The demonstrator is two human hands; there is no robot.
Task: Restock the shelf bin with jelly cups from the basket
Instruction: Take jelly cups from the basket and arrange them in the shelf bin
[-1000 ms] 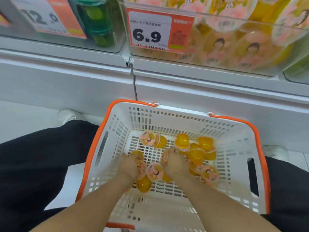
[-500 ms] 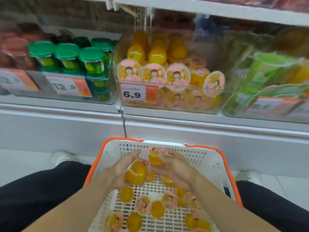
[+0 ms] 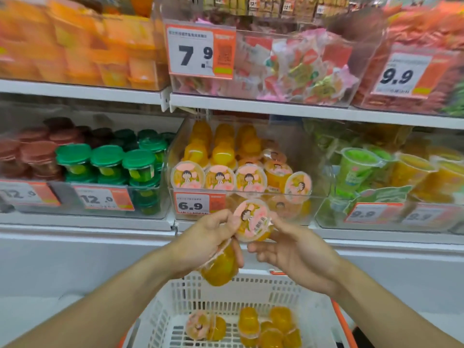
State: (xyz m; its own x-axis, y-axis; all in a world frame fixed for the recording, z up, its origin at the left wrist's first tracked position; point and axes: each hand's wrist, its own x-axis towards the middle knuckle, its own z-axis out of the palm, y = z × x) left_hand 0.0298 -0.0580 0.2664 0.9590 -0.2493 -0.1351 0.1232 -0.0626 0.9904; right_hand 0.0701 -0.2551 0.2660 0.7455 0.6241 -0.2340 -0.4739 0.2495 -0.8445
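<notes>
Both hands raised in front of the lower shelf, just below the clear shelf bin (image 3: pixel 313 172) at 12 o'clock. Left hand (image 3: pixel 208 243) closed around an orange jelly cup (image 3: pixel 219 268), lid side tucked against the palm, rounded bottom hanging down toward 6 o'clock over the basket rim. Right hand (image 3: pixel 291 249) holding a second jelly cup (image 3: pixel 253 221) at its edge, fingers loosely curled beneath; thumb of the left hand touching that cup's other side. Cartoon-printed lid with barcode turned toward the camera, overlapping the bin's front wall, just right of the 6.9 price tag (image 3: pixel 199 203). Inside the bin: a front row of lids facing out, orange cups stacked behind. White basket (image 3: pixel 160 322) with orange trim at 6 o'clock, several more jelly cups (image 3: pixel 266 327) lying on its slotted floor, one lid-up at 7 o'clock of the cluster. Green-lidded jars (image 3: pixel 108 159) in the neighbouring bin at 9 o'clock; green and yellow cups (image 3: pixel 361 169) at 3 o'clock. Upper shelf at 12 o'clock carrying wrapped sweets (image 3: pixel 301 69) behind a 7.9 tag (image 3: pixel 200 52).
</notes>
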